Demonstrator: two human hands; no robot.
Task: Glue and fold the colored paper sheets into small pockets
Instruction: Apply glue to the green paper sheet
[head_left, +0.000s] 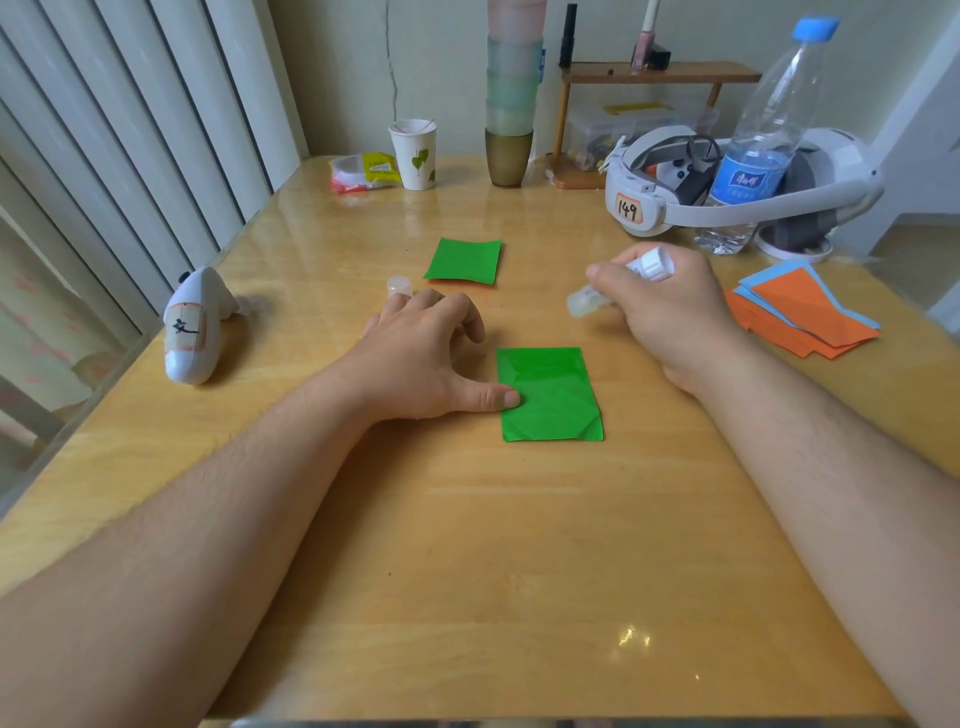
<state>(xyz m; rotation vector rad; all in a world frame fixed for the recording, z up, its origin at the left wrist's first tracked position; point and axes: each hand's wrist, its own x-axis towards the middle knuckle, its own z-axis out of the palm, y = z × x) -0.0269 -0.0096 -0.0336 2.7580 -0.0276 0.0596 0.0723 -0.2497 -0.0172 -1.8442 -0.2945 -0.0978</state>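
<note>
Gripping a glue stick (618, 283), the right hand (670, 306) has its fingers curled round the white barrel, with the clear tip pointing left and down and held above the table (467, 545), apart from the paper. The left hand (421, 353) rests on the wood with fingers loosely bent and holding nothing; its thumb tip presses the left edge of a green paper sheet (550, 395), which lies flat between the two hands, creased and glossy, a rectangle with its long side running away from the person. Just beyond the left fingers stands the translucent glue cap (399, 286), partly hidden by them. Farther back lies a second green piece (464, 260), with a thin orange edge showing under it. To the right, a fanned stack of orange and blue sheets (805, 314) overlaps. The table is smooth, shiny, light wood. At the left lies a white controller (195, 325); at the back right a clear water bottle (763, 135) stands in front of a white headset (675, 197), partly hiding it.
</note>
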